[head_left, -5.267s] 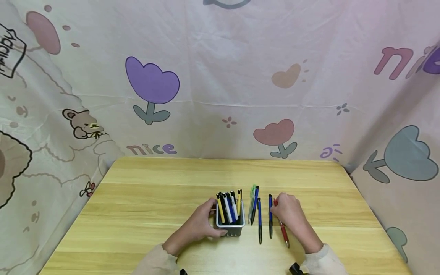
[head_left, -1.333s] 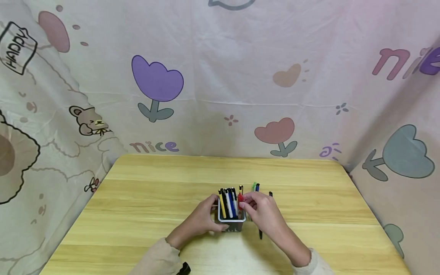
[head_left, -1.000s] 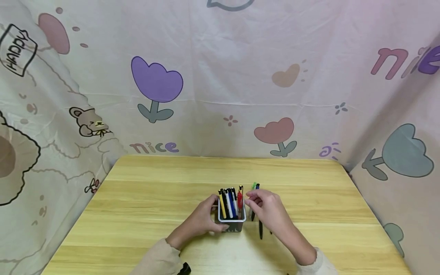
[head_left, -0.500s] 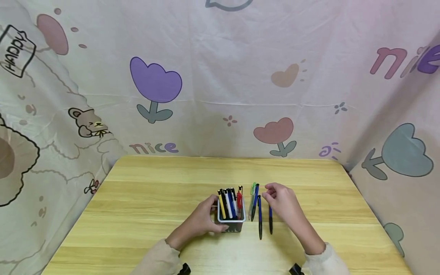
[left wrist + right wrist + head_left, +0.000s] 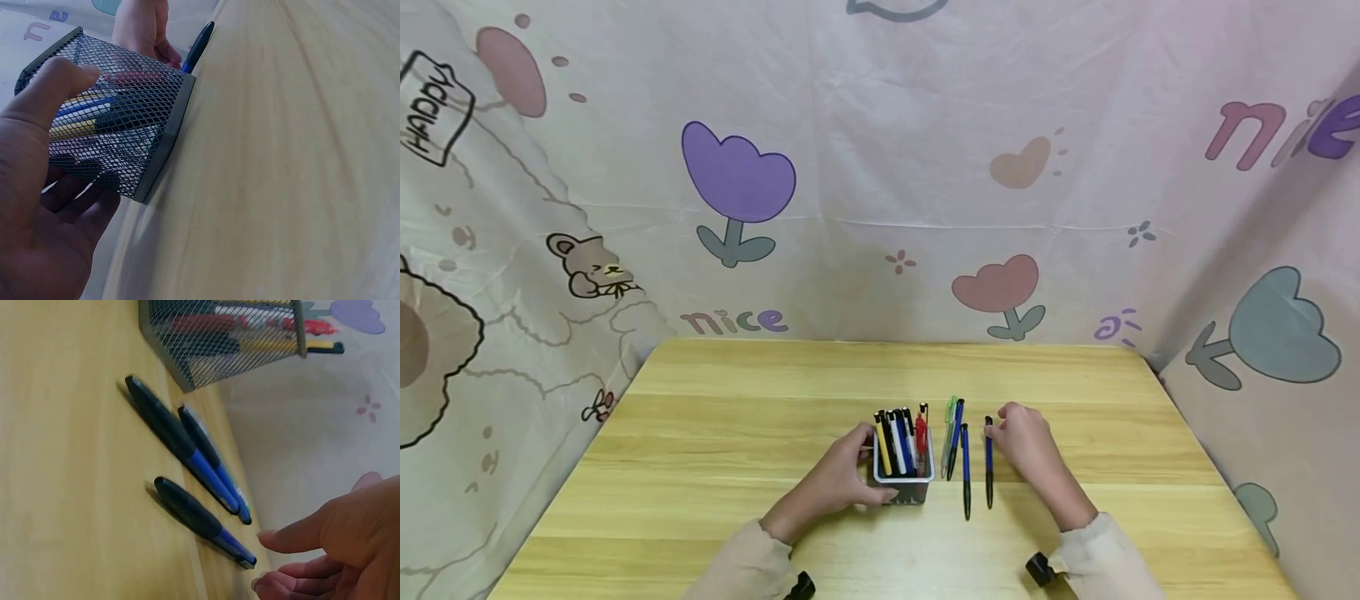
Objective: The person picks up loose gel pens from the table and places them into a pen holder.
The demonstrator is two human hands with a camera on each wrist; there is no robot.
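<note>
My left hand [image 5: 846, 477] grips a black mesh pen holder [image 5: 119, 112], thumb on one side and fingers curled round the other. Several pens stand in it, among them a red pen [image 5: 921, 435] and a yellow pen [image 5: 882, 448]. My right hand [image 5: 1025, 437] hovers at the upper end of the rightmost blue pen [image 5: 206, 519]. In the right wrist view its thumb and fingers are apart, with nothing held between them. Two more blue pens [image 5: 169, 425] [image 5: 955, 439] and a clear green pen [image 5: 949, 433] lie between that pen and the holder.
Everything stands on a wood-grain table [image 5: 737, 417]. A printed cloth [image 5: 865, 167] hangs behind it and along both sides. A black wrist camera [image 5: 1040, 570] shows at the right sleeve.
My right hand took the red pen from the table, put it into the holder and let go. It then moved right to the rightmost blue pen. The left hand kept its grip.
</note>
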